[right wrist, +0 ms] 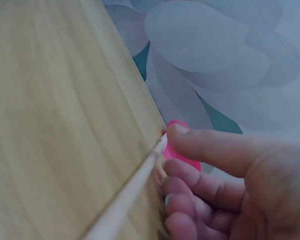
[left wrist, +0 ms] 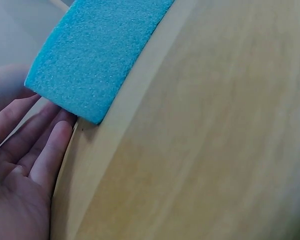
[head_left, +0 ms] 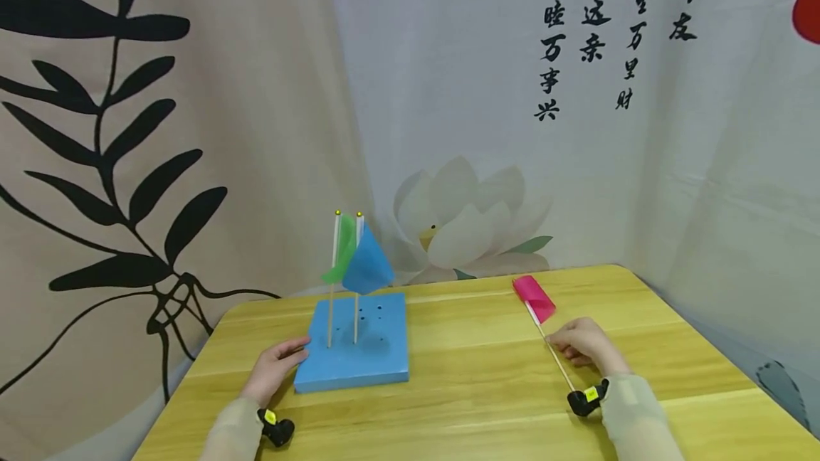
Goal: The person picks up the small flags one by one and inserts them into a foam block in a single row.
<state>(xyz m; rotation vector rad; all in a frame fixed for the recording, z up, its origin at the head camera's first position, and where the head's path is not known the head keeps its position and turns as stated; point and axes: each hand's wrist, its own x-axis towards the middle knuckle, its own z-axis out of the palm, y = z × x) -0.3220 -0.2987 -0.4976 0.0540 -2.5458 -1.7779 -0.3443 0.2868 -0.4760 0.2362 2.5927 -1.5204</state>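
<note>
A blue foam block with small holes lies on the table. A green flag and a blue flag stand upright in it on thin sticks. My left hand touches the block's left edge with fairly straight fingers; in the left wrist view its fingertips meet the foam at a corner. On the right, my right hand pinches the stick of a pink flag between thumb and forefinger. The flag slants, its cloth pointing away from me. In the right wrist view, the thumb partly covers the pink cloth.
The wooden table ends at a back edge in front of a printed curtain. A black wrist camera sits on the left wrist and another black camera on the right.
</note>
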